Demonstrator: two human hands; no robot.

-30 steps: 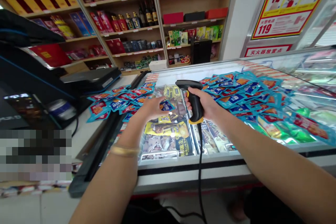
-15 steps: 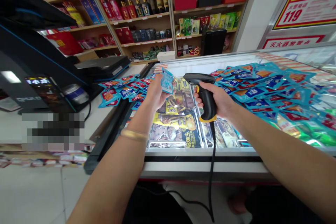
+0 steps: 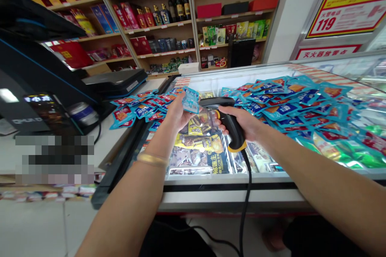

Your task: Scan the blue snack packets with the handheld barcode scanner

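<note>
My left hand grips a small light-blue packet, its back side facing up and to the right. Wrapped round the handle of a black and yellow barcode scanner is my right hand. The scanner's head points left, close beside the packet, and its cord hangs down over the freezer edge. Blue and red snack packets form a large pile on the glass right of the scanner. A smaller group of similar packets lies left of my left hand.
Under the glass of the chest freezer are wrapped frozen goods. A counter at the left holds a dark checkout machine, a phone and a jar. Stocked shelves stand behind.
The scanner has moved left in my right hand, so its head is now nearer the packet. My left hand still holds the packet, slightly lower in view. The camera view has shifted a little.
</note>
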